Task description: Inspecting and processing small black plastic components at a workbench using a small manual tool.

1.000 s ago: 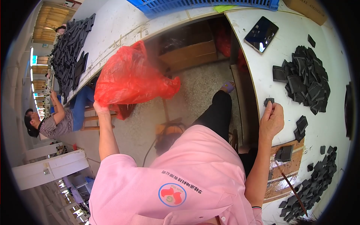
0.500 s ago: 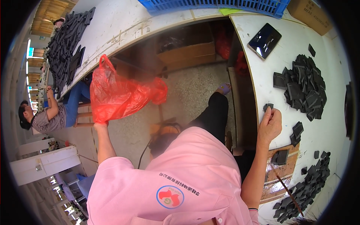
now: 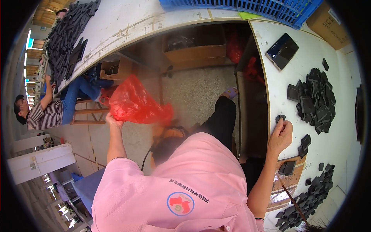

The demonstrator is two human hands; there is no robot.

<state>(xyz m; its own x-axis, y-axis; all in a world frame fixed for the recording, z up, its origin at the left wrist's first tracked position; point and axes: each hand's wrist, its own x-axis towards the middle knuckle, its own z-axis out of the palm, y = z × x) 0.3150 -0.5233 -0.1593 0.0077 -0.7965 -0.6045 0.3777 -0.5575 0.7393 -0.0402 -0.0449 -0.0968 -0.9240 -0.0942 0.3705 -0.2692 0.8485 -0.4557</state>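
Out to the left, over the floor, my left hand (image 3: 114, 120) is closed on a thin red plastic bag (image 3: 135, 101), which hangs toward the middle. Whatever is inside the bag cannot be made out. At the near edge of the right-hand table, my right hand (image 3: 281, 137) pinches a small black piece (image 3: 280, 118) of flat material between thumb and fingers. Beyond that hand lies a large heap of black flat pieces (image 3: 316, 100). A few more black pieces (image 3: 304, 145) rest just to its right.
A phone (image 3: 282, 51) lies on the white table (image 3: 259, 34), with a blue crate (image 3: 239, 5) and a cardboard box (image 3: 328, 25) behind. Nearer sit a brush (image 3: 293, 201) and small black pieces (image 3: 309, 199). Someone in a striped shirt (image 3: 44, 115) sits at far left beside black strips (image 3: 69, 38).
The red bag has swung inward and bunched up, and my left hand has come slightly right. My right hand stays at the table edge with its black piece. The head view has shifted a little.
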